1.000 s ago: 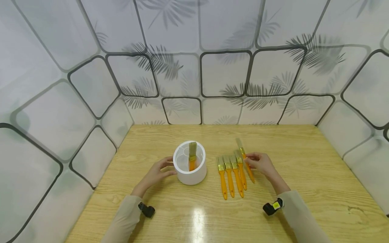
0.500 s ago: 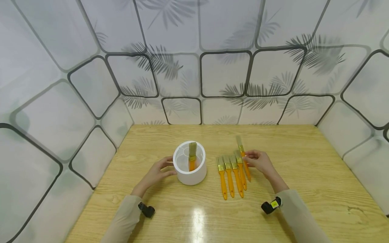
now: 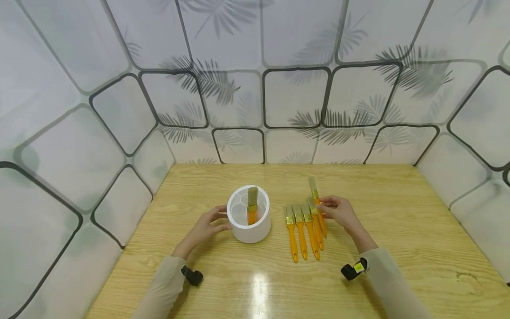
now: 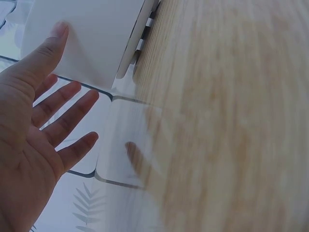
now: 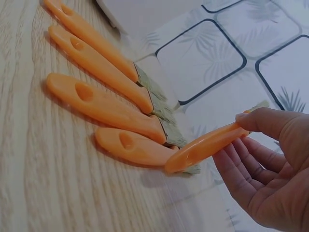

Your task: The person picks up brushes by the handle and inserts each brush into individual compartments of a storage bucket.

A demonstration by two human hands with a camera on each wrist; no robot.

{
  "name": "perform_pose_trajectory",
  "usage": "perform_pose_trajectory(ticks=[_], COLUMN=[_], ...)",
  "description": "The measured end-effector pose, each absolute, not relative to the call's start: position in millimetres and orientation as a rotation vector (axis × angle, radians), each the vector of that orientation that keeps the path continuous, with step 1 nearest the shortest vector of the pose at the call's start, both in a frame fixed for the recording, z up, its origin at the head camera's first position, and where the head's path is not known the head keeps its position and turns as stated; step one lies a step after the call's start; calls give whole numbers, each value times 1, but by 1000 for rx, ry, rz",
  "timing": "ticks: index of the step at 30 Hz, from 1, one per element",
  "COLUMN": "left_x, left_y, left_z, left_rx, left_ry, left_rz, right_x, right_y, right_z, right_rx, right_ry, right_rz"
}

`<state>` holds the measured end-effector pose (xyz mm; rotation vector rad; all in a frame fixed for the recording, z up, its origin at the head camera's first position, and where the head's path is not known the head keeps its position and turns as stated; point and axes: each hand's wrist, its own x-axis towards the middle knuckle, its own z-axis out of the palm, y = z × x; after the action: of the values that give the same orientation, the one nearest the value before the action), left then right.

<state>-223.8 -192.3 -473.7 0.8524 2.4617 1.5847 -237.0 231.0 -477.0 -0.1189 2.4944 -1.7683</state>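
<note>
In the head view my right hand (image 3: 338, 212) pinches an orange-handled paintbrush (image 5: 205, 147) between thumb and fingers, bristles pointing away. It is raised off the table beside a row of several similar paintbrushes (image 3: 292, 241) lying side by side, bristles at the far end. A round white container (image 3: 252, 235) stands left of the row, with one paintbrush (image 3: 252, 206) standing in it, bristles up. My left hand (image 3: 209, 225) is at the container's left side, thumb and fingers extended. The left wrist view shows the thumb against or very near the white wall; contact is unclear.
Everything rests on a light wood-grain table (image 3: 223, 288). Pale patterned walls (image 3: 295, 97) rise behind it and at both sides. Each wrist carries a small black camera (image 3: 193, 275).
My right hand has moved slightly left and away from me, bringing the pinched paintbrush closer to the row and more upright in view. The left hand and container have stayed put.
</note>
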Motion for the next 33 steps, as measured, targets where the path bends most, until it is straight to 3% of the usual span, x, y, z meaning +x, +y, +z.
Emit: perform_pose_trajectory(ticks=[33], left_x=[-223], left_y=[-191], left_z=[-471], left_rx=[870], left_ry=[2471], left_rz=[1587], right_x=[-245], right_y=[218], right_z=[-464], right_rx=[-160], right_ry=[2420], right_rz=[-1869])
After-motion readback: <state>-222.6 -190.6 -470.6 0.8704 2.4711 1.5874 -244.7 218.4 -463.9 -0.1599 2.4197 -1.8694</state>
